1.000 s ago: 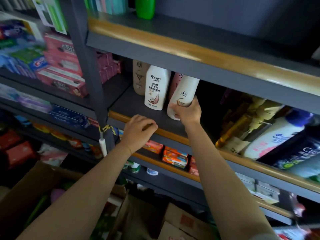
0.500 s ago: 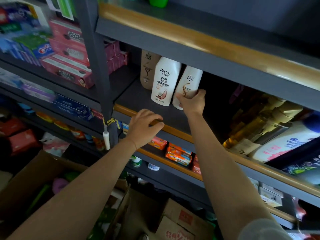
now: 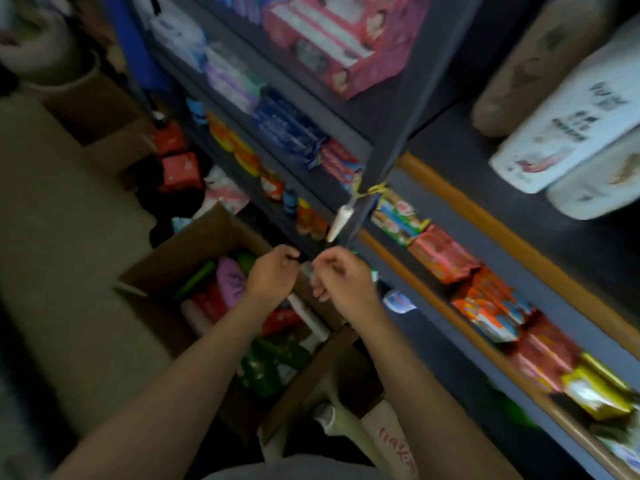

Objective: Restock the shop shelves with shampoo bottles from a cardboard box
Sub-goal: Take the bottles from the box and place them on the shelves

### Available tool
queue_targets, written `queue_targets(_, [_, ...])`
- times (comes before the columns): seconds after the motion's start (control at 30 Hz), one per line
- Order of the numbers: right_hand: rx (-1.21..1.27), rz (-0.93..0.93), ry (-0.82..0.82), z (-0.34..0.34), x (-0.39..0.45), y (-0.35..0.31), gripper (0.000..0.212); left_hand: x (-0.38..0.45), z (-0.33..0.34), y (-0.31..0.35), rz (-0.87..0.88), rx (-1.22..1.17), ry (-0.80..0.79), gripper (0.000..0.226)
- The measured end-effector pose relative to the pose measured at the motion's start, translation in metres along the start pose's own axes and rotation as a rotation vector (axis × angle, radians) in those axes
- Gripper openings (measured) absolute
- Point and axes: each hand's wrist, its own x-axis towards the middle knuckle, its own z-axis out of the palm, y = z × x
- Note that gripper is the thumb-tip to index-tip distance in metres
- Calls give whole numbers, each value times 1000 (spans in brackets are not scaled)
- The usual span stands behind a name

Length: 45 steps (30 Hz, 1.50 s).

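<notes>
Nearest the camera, both forearms are reaching down and forward over the open cardboard box [image 3: 152, 268] on the floor. The left hand [image 3: 270, 275] and the right hand [image 3: 341, 277] are hovering side by side just above its far edge, fingers loosely curled. Neither seems to be holding a bottle, though motion blur is making that hard to confirm; something small and pale is showing between them, and I cannot tell whether either hand is pinching it.

Judging by their position, the hands are heading into the box for the next bottle. Inside, green bottles [image 3: 263, 368], a pink pouch [image 3: 230, 278] and a white bottle [image 3: 308, 317] are lying jumbled on their sides, partly covered by the arms.

Further off, the soap packets [image 3: 446, 254] are lining the lower shelf behind its wooden rail [image 3: 485, 216].

Farthest, at the upper right, the white shampoo bottles [image 3: 568, 133] are standing close together on the shelf [image 3: 450, 140], faces outward, presumably so shoppers can read them. Their tops are cut off by the frame, and the labels are too smeared to read. The whole view is tilted and blurred.
</notes>
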Motion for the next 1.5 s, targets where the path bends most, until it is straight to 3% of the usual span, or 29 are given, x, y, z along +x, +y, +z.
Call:
queue_targets(0.07, [-77,231,-208,50,22,36,12,5,-27,-60,-181,181,-60,18])
queue_targets(0.13, [-122,380,-314,94,40,72,15,3,-54,-107,-220,407,-74,28])
queue_targets(0.3, [16,684,-245,176,86,141,14,-11,-107,-205,-169,777,236,34])
queue_targets(0.4, [85,747,-155,214,110,168,5,-16,-120,-229,-184,657,283,41])
queue_targets(0.53, [323,860,-69,250,135,193,42,-15,-116,-239,-33,403,396,37])
queue_targets(0.67, [576,921,9,269,150,201,49,-16,-118,-248,5,384,452,35])
queue_targets(0.9, [653,914,-41,270,150,151,49,-17,-119,-251,23,406,427,34])
queue_targets(1.1, [659,883,-215,212,86,100,33,-12,-118,-210,-186,455,290,34])
queue_targets(1.17, [660,791,-309,185,58,82,38,-13,-115,-178,-197,283,266,35])
queue_targets(1.27, [654,559,-432,143,22,51,61,-22,-112,-105,-277,-519,65,46])
queue_targets(1.33, [617,406,-476,114,1,23,70,-30,-108,-53,-254,-913,-32,48])
queue_targets(1.4, [575,270,-461,88,-18,-9,66,-39,-110,-4,-204,-1109,-22,49])
queue_targets(1.5, [559,105,-354,48,-46,-59,48,-58,-114,69,-96,-1193,-86,59])
